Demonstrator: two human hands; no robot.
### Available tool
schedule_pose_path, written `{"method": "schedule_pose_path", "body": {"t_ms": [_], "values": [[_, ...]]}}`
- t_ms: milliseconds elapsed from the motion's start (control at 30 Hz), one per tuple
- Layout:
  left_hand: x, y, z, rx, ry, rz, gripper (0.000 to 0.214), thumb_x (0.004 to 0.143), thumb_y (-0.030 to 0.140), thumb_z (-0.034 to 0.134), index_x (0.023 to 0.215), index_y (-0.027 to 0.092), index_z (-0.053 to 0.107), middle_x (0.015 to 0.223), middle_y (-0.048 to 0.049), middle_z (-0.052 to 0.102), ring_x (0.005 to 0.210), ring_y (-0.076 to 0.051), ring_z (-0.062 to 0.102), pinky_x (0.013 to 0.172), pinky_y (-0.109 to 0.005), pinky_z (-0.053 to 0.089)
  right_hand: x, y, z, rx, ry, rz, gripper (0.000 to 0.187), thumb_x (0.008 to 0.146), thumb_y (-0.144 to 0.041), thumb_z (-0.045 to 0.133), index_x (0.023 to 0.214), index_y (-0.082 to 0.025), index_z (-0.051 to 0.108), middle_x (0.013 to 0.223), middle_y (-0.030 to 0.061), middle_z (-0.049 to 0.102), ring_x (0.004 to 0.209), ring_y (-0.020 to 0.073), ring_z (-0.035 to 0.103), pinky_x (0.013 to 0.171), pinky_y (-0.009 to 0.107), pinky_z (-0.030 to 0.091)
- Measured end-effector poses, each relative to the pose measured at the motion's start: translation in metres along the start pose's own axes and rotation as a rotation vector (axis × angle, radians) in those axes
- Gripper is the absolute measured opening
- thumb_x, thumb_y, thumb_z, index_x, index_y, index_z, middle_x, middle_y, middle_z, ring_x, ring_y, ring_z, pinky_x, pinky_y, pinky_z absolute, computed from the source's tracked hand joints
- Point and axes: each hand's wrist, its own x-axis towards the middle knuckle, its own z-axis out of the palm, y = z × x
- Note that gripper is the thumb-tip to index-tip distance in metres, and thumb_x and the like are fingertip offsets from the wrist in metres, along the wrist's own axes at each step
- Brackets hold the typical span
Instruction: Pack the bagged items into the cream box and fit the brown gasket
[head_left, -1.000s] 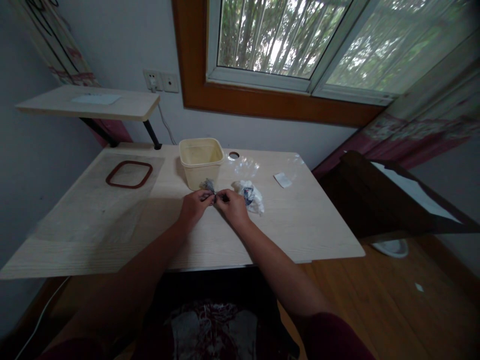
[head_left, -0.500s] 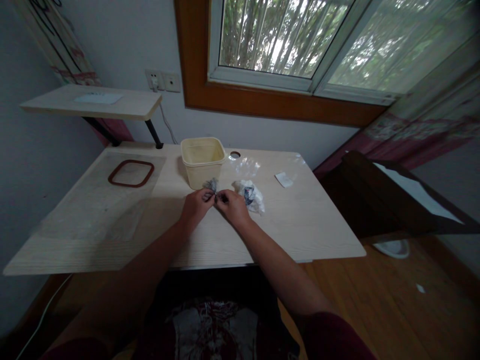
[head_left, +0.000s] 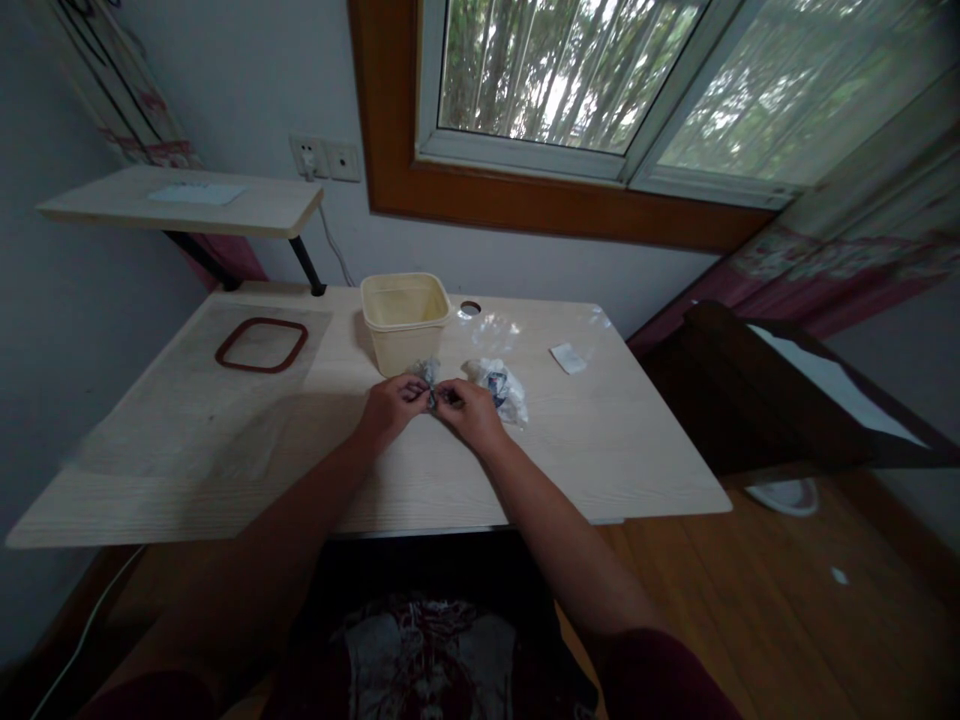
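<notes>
My left hand [head_left: 391,404] and my right hand [head_left: 471,409] meet over the middle of the pale wooden table [head_left: 600,450]. Both pinch a small crinkled wrapper [head_left: 430,374] between their fingertips, just in front of a cream square plastic tub [head_left: 405,318]. What the wrapper holds is too small to make out. A crumpled white plastic bag with blue print [head_left: 501,386] lies on the table right beside my right hand.
A dark red square ring [head_left: 261,345] lies at the table's back left. A small white paper piece [head_left: 568,358] lies at the back right, near clear plastic film [head_left: 491,327]. A raised shelf [head_left: 180,200] stands at the left; a dark chair [head_left: 757,390] is at the right.
Both hands have stayed together on the wrapper, shifting slightly up and right toward the tub. The camera has also drifted a little.
</notes>
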Motion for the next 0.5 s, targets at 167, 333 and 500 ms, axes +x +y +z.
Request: {"method": "schedule_pose_path", "body": {"t_ms": [167,333,500], "values": [[0.0012,-0.0014,0.0002,-0.072,-0.001,-0.033,0.021,0.073,0.035,0.071,0.086,0.018,0.068,0.072,-0.003,0.073,0.064,-0.017,0.073,0.062,-0.026,0.06,0.0004,-0.0013,0.0009,-0.017,0.011,0.061,0.017,0.084,-0.025,0.067,0.098,-0.02,0.075,0.089,0.0053,0.077,0.08,0.0189,0.071,0.077,0.028,0.054],[0.0012,-0.0035,0.0025,-0.166,0.004,-0.07,0.022,0.073,0.036,0.072,0.084,0.018,0.067,0.073,-0.0025,0.073,0.066,-0.018,0.073,0.065,-0.03,0.063,-0.0001,-0.0028,0.0035,-0.065,0.029,0.06,0.015,0.088,-0.027,0.065,0.098,-0.023,0.076,0.092,0.0049,0.078,0.084,0.0202,0.073,0.08,0.03,0.055],[-0.0008,-0.0005,0.0043,-0.153,0.008,-0.111,0.018,0.074,0.032,0.071,0.083,0.018,0.065,0.071,-0.0023,0.073,0.065,-0.018,0.073,0.065,-0.03,0.063,-0.0007,-0.0083,0.0064,-0.152,0.019,0.056,0.015,0.091,-0.028,0.063,0.098,-0.023,0.076,0.094,0.0061,0.078,0.088,0.0222,0.073,0.083,0.032,0.055]]}}
